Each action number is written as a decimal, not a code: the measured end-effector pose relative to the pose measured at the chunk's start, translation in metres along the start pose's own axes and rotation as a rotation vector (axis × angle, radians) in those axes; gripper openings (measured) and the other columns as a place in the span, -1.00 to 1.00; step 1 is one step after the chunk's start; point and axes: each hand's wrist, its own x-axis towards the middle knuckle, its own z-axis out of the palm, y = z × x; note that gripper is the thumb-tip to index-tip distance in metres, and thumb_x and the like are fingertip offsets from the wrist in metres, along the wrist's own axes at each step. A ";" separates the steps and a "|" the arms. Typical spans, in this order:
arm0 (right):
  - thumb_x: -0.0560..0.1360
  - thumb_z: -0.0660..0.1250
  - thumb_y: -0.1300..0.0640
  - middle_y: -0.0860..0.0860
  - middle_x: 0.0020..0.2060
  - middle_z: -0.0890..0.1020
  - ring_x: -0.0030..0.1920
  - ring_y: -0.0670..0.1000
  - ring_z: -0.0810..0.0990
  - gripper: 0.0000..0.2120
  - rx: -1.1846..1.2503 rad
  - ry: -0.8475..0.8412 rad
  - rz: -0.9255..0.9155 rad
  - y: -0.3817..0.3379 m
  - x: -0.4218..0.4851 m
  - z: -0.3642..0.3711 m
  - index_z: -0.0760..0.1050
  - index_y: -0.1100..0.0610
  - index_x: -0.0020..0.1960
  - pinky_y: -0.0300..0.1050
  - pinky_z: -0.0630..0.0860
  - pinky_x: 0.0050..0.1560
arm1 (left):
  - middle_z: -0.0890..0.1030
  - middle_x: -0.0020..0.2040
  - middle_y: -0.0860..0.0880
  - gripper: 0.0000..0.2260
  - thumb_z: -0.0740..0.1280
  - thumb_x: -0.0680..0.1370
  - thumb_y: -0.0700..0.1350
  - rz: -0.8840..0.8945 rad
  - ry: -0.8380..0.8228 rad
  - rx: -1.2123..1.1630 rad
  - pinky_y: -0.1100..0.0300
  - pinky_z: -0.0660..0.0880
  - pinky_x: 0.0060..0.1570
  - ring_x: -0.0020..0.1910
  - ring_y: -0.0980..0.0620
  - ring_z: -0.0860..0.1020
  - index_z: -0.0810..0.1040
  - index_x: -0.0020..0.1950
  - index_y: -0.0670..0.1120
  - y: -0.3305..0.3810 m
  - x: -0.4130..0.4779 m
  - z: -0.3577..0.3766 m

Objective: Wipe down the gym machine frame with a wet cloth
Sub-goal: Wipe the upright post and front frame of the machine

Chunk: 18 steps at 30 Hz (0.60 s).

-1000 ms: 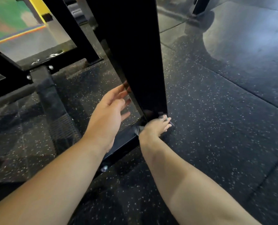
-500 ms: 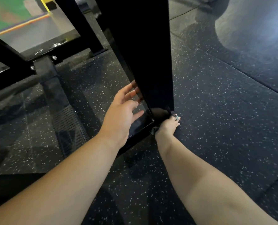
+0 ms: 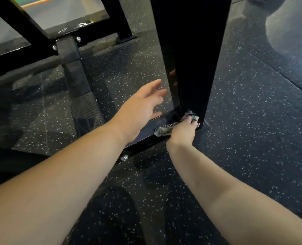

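Two bare hands at floor level, head view. L hand (image 3: 139,106): my fingers straight and fanned apart, palm down. It is held over the glossy black flat base rail (image 3: 166,118), just beside the left face of the tall black glossy steel upright post (image 3: 194,59) of the gym frame. Fingertips lie close to that face; contact cannot be told. A faint reflection of my fingers shows in the post's gloss.

R hand (image 3: 183,131): my fingers curled and clamped on the black-and-white woven checked cloth (image 3: 166,129), pressing it into the corner where post meets rail. The cloth is bunched. One end peeks past my fingertips against the post foot; the other trails leftward along the rail's near edge. Whether the cloth is wet cannot be told.

A round silver bolt head (image 3: 124,157) sits on the rail's near side, below my L wrist.

Behind, upper left, are more black frame members: a slanted strut (image 3: 19,16) and a boxy vertical stub (image 3: 69,53) w/ two silver bolts at its top joint. A ribbed dark tread plate (image 3: 86,110) lies low beneath the stub.

The black rubber floor (image 3: 252,121) w/ white flecks runs under everything, w/ tile seams at right. A pale glare patch (image 3: 291,29) marks it, top right.
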 end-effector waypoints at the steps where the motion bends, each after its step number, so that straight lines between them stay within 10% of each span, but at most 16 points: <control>1: 0.65 0.00 0.20 0.16 0.47 0.22 0.40 0.24 0.29 -0.55 -0.073 -0.028 -0.010 0.001 -0.007 -0.008 0.10 0.19 0.52 -0.02 0.35 0.26 | 0.53 0.22 0.15 -0.63 0.15 0.62 -0.22 -0.001 0.018 0.115 0.13 0.41 0.28 0.25 0.14 0.46 0.38 0.38 0.10 -0.004 -0.004 -0.009; 4: 0.66 0.07 0.08 -0.12 0.35 0.38 0.33 -0.02 0.40 -0.60 -0.078 -0.204 -0.097 0.005 -0.041 -0.035 0.19 -0.12 0.48 -0.08 0.35 0.34 | 0.49 0.25 0.15 -0.64 0.18 0.61 -0.17 -0.033 0.152 0.474 0.42 0.35 0.12 0.16 0.20 0.48 0.37 0.38 0.09 -0.023 -0.024 -0.048; 7: 0.61 0.18 0.17 -0.28 0.20 0.44 0.26 -0.24 0.42 -0.69 -0.334 -0.399 -0.535 0.016 -0.064 -0.055 0.34 -0.10 0.30 -0.37 0.36 0.25 | 0.39 0.39 0.01 -0.60 0.18 0.60 -0.16 -0.151 0.223 0.781 0.23 0.31 0.19 0.20 0.07 0.43 0.30 0.45 0.03 -0.045 -0.047 -0.090; 12: 0.57 0.25 0.29 0.02 0.41 0.33 0.45 -0.05 0.22 -0.62 -0.909 -0.430 -1.087 0.002 -0.029 -0.025 0.39 0.21 0.38 -0.39 0.09 0.41 | 0.23 0.47 -0.14 -0.50 0.17 0.59 -0.14 -0.360 0.160 0.941 0.01 0.30 0.35 0.38 -0.16 0.32 0.15 0.53 -0.06 -0.068 -0.078 -0.118; 18: 0.65 0.02 0.00 0.06 0.52 0.12 0.50 0.07 0.10 -0.54 -1.319 -0.236 -0.832 0.013 -0.016 0.000 0.15 0.13 0.51 -0.04 0.06 0.50 | 0.16 0.49 -0.11 -0.48 0.15 0.60 -0.14 -0.411 0.159 0.963 0.05 0.22 0.41 0.44 -0.11 0.21 0.08 0.54 -0.13 -0.089 -0.094 -0.115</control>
